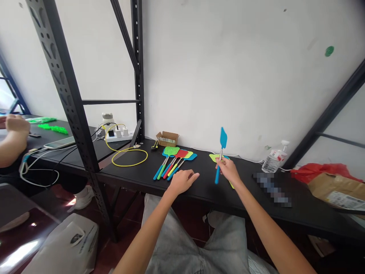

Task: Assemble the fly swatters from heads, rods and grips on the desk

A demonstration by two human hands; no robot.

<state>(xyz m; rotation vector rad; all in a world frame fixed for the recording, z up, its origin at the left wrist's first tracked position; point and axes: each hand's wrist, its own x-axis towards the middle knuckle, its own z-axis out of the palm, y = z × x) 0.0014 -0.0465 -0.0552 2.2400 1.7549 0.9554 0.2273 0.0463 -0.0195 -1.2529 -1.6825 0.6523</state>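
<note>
My right hand is closed around the metal shaft of a blue fly swatter, held upright above the table with its blue handle pointing down. A yellow-green fly swatter lies behind and below that hand, partly covered by it, with a bit of blue beside it. My left hand is over the table's front edge, thumb apart and fingers loosely bent, with nothing seen in it. Just beyond it lies a fanned group of several fly swatters: a green one on top, a red one, and yellow and blue ones.
Behind the group sits a small open cardboard box. A yellow cable loops at the left by a power strip. To the right are a water bottle, a blurred dark item and a brown package. Another person's hand is far left.
</note>
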